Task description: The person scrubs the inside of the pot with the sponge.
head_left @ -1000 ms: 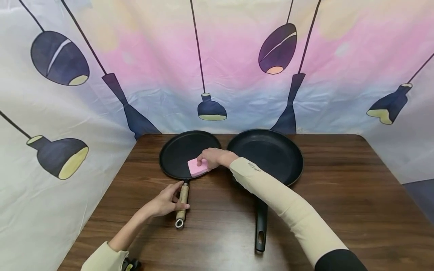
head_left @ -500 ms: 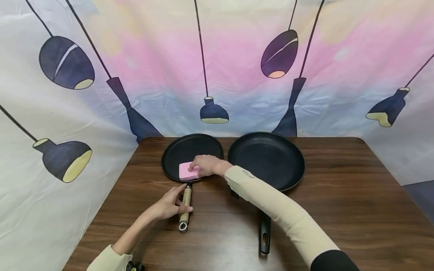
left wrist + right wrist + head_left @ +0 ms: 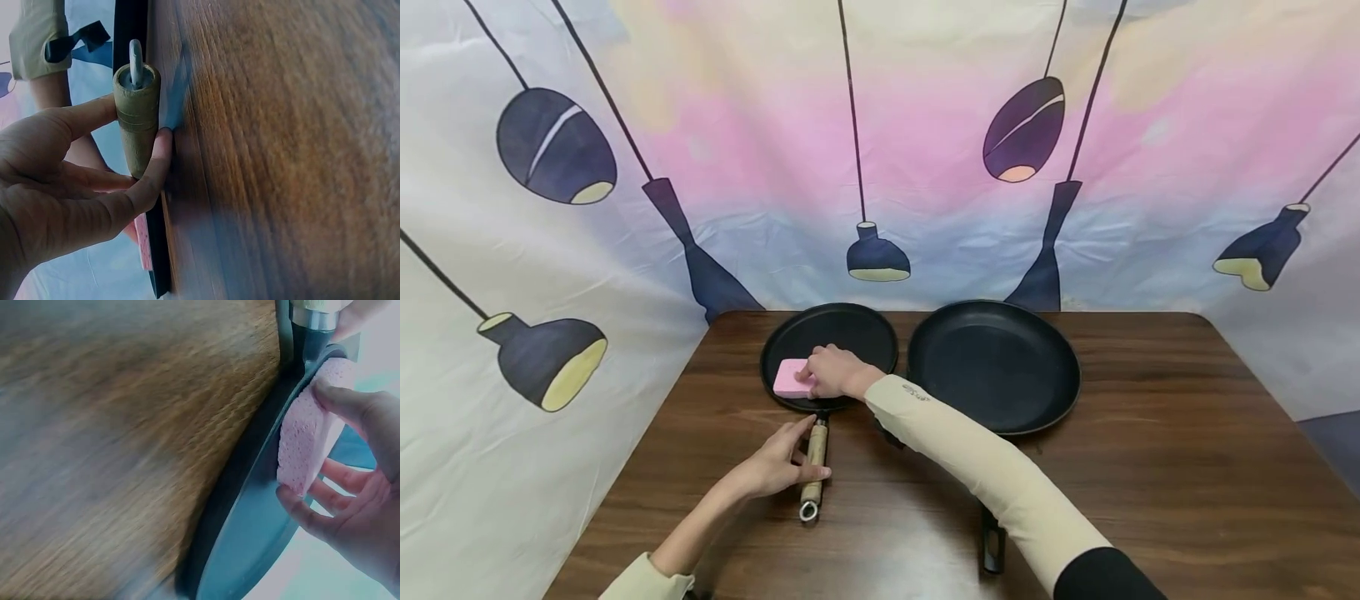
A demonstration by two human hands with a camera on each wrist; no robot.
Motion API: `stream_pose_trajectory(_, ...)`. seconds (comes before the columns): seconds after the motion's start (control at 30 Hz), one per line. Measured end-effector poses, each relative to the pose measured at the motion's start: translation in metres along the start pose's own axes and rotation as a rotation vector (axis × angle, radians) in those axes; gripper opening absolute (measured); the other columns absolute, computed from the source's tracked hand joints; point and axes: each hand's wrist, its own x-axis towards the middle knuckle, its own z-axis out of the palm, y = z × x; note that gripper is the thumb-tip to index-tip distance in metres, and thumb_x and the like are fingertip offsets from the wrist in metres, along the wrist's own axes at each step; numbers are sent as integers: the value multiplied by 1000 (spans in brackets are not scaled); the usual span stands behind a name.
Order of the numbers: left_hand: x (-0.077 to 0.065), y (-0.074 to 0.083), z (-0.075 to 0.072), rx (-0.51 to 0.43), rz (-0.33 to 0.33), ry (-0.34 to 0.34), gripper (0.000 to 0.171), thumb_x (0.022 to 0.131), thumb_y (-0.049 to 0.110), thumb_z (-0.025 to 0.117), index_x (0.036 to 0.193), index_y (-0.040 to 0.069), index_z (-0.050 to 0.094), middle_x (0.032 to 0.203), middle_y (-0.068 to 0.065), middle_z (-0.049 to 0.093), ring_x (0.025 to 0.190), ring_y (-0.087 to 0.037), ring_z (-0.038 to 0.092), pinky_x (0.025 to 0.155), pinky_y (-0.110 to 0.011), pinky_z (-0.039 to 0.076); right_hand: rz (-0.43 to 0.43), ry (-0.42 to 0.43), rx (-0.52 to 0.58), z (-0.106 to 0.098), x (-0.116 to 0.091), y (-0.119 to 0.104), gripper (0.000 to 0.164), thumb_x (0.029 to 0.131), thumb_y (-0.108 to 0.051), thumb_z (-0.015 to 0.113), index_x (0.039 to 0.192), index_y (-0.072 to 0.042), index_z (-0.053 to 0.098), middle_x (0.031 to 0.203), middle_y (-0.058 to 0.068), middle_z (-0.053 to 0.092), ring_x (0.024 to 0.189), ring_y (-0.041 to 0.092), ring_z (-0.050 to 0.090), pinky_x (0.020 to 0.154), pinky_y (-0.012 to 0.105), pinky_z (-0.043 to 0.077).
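Observation:
A flat black pan (image 3: pixel 857 329) lies at the left of the table's far side, its wooden handle (image 3: pixel 816 454) toward me. My left hand (image 3: pixel 772 462) grips that handle, thumb on one side and fingers round the other, as the left wrist view also shows. Over the pan, my right hand (image 3: pixel 835 372) holds a pink sponge (image 3: pixel 790 379) against the cooking surface near the handle end. In the right wrist view the thumb and fingers clasp the porous sponge (image 3: pixel 306 434) at its edges, close inside the rim of the pan (image 3: pixel 244 531).
A larger black frying pan (image 3: pixel 996 362) stands just right of the flat one; its black handle (image 3: pixel 992 542) is partly covered by my right sleeve (image 3: pixel 962 442). The wooden table (image 3: pixel 1187 433) ends at a cloth backdrop (image 3: pixel 925 125) printed with lamps.
My right hand has slid the sponge leftward across the pan's near part. My left hand keeps its hold on the handle. The whole head view has shifted slightly.

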Motion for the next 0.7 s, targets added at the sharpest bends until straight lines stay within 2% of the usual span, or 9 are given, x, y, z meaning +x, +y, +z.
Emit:
stream_pose_trajectory(0.2, 6, 3, 3, -18, 6, -13, 91, 86, 14, 83, 153, -14, 28, 134, -31, 47, 96, -24, 65, 81, -36, 57, 37, 17, -37, 3, 17, 5, 43, 100, -28, 67, 142, -31, 60, 142, 3, 60, 130, 22, 55, 109, 38, 49)
stream_pose_trajectory(0.33, 4, 1, 5, -12, 2, -2, 91, 86, 15, 84, 153, -13, 29, 132, -28, 49, 96, -22, 64, 79, -31, 54, 32, 31, -74, 5, 29, 4, 46, 102, -24, 63, 147, -34, 55, 145, 3, 59, 133, 21, 56, 109, 37, 49)
stream_pose_trajectory(0.5, 1, -1, 6, -19, 38, -7, 91, 86, 15, 84, 152, -16, 28, 128, -28, 48, 93, -20, 62, 75, -25, 51, 71, 31, -104, 8, 44, 3, 47, 106, -26, 56, 151, -37, 48, 149, 4, 56, 136, 21, 53, 111, 35, 47)
stream_pose_trajectory(0.7, 2, -4, 3, -23, 33, 5, 93, 86, 16, 84, 153, -15, 28, 128, -27, 46, 92, -19, 61, 76, -22, 49, 93, 16, -60, -2, 56, 4, 49, 105, -23, 59, 150, -38, 49, 148, 2, 56, 134, 19, 54, 108, 33, 49)
